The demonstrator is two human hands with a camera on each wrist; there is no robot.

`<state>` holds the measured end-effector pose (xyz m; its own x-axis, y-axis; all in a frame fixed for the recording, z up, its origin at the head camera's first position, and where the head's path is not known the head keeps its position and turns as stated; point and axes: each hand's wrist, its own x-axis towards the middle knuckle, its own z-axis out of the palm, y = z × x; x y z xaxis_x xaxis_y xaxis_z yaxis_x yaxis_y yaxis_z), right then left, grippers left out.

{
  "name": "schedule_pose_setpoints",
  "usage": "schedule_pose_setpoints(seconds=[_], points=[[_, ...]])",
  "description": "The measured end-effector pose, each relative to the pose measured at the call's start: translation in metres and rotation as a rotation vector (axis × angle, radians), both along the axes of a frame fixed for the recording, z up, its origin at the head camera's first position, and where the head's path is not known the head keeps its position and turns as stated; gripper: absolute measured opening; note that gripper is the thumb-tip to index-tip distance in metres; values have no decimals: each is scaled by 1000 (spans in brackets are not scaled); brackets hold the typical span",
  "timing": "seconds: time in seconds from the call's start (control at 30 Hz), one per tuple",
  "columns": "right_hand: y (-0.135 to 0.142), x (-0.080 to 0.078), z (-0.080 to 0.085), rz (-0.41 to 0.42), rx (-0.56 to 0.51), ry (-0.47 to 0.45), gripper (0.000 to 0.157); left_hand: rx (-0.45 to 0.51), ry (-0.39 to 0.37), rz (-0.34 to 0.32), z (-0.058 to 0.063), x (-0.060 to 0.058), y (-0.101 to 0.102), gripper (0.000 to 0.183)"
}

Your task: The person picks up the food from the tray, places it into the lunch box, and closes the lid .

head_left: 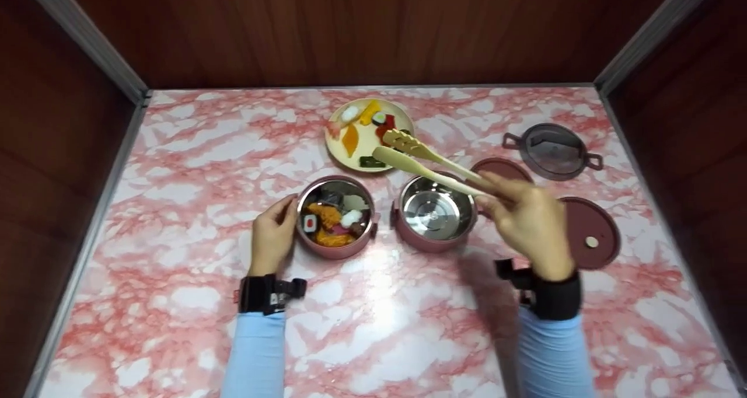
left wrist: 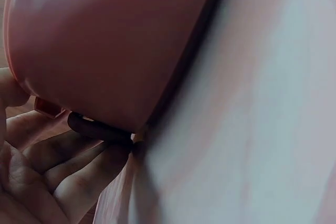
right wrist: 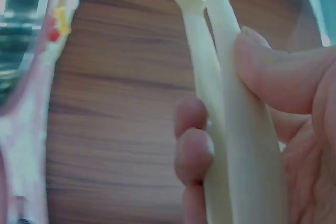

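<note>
Now we're seeing pale-yellow, slotted-tipped tongs (head_left: 429,174) aloft over a metal-lined pink pot (head_left: 432,244), our right hand (head_left: 528,220) pinching both arms, a sound hold; they look light, springy. Our left hand (head_left: 274,237) grips the food-filled round pink pot (head_left: 338,253). We've room across the pink-and-white marbled tabletop (head_left: 373,339), mind those rims!

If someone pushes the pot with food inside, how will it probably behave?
The pot would probably slide rather than tip, as it looks broad and low. Its smooth, hard-looking wall should stay stiff, though it may feel slippery. The food pieces could shift a little, because they appear loose below the open rim.
</note>
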<state>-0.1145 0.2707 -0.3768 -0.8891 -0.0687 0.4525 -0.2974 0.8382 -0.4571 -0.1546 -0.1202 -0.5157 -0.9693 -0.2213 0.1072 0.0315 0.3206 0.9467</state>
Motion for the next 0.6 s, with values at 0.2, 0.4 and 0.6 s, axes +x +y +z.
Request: schedule_pose_setpoints(seconds=[0.2, 0.4, 0.6], points=[[-2, -10, -28, -68, -76, -39, 39, -77, -41, -3, 7, 4, -12, 35], [12, -13, -31, -111, -75, -95, 38, -157, -16, -42, 11, 2, -9, 35], [29, -15, -30, -162, -58, -131, 37, -200, 10, -68, 14, 0, -5, 33]])
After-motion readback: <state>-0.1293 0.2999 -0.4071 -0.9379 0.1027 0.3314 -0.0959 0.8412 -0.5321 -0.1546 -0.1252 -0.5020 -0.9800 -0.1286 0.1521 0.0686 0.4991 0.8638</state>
